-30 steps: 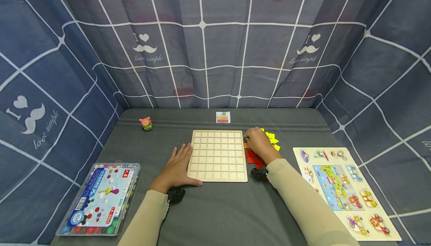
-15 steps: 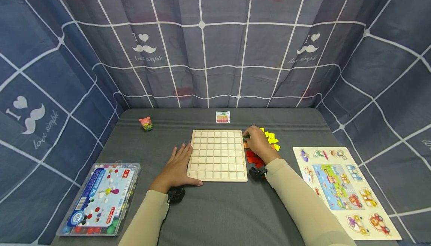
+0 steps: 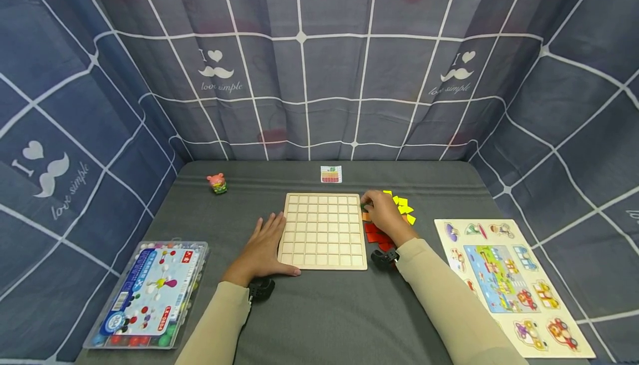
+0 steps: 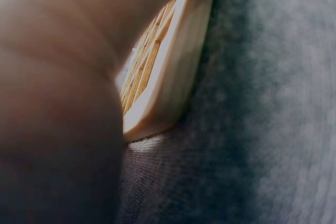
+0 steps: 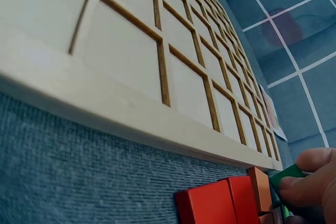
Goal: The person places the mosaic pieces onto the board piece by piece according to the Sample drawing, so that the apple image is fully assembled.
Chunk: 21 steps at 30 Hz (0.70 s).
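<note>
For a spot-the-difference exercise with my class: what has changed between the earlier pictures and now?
Very little: the right hand has edged slightly left, toward the wooden grid board. Its fingers pinch a green tile now; whether that grip is new cannot be told. The left hand at the board's left edge, red tiles and yellow tiles stayed put.

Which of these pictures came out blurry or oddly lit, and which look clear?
Head view: evenly lit and mostly sharp, the wooden grid board plain to see; left wrist view: the left hand is a dark, out-of-focus mass, with pale glare in the top-left corner; right wrist view: bluish tint, grid lines fairly crisp, green tile discernible in the right hand.
</note>
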Each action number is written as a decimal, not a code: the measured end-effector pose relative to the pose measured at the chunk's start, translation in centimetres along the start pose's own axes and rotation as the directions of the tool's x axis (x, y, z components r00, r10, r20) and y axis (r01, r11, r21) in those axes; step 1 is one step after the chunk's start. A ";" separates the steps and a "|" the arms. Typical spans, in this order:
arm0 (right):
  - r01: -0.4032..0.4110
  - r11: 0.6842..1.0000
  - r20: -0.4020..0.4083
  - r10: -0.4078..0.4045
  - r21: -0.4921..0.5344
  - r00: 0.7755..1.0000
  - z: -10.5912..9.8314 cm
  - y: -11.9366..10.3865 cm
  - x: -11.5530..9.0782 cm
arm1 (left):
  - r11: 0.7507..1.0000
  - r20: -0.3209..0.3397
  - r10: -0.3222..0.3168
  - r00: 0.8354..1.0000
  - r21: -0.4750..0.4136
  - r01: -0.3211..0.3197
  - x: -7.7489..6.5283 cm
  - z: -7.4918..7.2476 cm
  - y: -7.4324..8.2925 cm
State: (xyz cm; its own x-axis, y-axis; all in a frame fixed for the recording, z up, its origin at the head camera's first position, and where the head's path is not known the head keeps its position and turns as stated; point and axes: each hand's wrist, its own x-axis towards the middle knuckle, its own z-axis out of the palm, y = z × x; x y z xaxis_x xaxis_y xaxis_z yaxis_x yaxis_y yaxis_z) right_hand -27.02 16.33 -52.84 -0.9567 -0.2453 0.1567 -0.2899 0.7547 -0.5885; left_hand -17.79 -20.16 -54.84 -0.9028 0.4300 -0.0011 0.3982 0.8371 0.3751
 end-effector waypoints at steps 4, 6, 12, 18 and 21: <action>-0.005 1.000 0.002 0.005 0.028 1.000 -0.2 0.1 -0.1 | 1.000 0.003 0.001 1.000 -0.002 -0.001 0.0 0.0 0.0; 0.003 1.000 0.001 -0.003 0.029 1.000 -0.3 0.1 -0.1 | 1.000 0.000 0.003 1.000 -0.006 -0.003 0.0 0.0 0.0; 0.013 0.999 0.009 -0.013 0.030 1.000 -0.4 0.0 0.0 | 1.000 -0.010 0.012 1.000 -0.010 -0.012 0.0 0.0 0.0; 0.031 0.999 0.008 -0.032 0.037 0.999 -0.4 -0.4 -0.2 | 1.000 -0.013 0.012 1.000 -0.008 -0.012 0.1 0.1 -0.1; 0.051 0.998 0.007 -0.052 0.042 0.999 -0.5 -0.6 -0.2 | 1.000 -0.008 0.005 1.000 -0.006 -0.005 0.2 0.2 -0.1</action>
State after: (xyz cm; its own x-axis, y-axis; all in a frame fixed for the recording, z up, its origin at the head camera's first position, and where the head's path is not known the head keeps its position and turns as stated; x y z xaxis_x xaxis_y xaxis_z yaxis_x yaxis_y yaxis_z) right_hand -26.69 16.20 -52.12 -0.9402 -0.2881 0.1817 -0.3374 0.7150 -0.6123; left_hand -17.97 -20.13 -55.07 -0.9020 0.4316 0.0086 0.4021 0.8326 0.3809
